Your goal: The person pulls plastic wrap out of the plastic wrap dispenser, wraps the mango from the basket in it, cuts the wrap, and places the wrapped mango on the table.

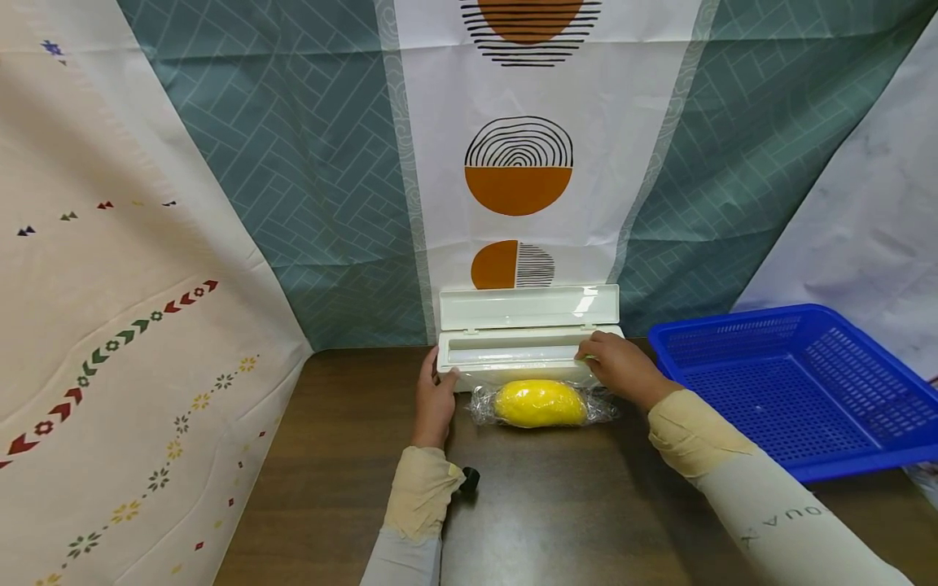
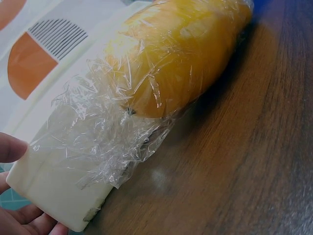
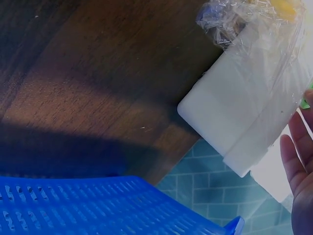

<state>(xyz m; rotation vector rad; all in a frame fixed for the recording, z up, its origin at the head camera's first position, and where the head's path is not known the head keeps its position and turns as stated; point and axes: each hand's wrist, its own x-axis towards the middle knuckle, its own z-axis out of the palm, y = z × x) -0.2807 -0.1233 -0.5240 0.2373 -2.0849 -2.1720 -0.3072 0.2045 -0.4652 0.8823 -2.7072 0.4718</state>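
Observation:
A white cling film dispenser (image 1: 528,373) stands on the table with its lid tipped back and a film roll (image 1: 513,355) inside. My left hand (image 1: 436,400) grips its left end, thumb on the front and fingers round the side. At the right part of its front edge, my right hand (image 1: 619,368) pinches a small green slider (image 3: 305,104), mostly hidden by the fingers. Against the dispenser's front lies a yellow mango (image 1: 541,404) wrapped in clear film, with crumpled film (image 2: 105,132) at its ends.
A blue plastic basket (image 1: 806,476) sits at the right, close beside my right forearm. Behind the dispenser hangs a patterned curtain (image 1: 330,163). The brown wooden table (image 1: 550,505) extends toward me, and a pale printed cloth (image 1: 146,325) hangs at the left.

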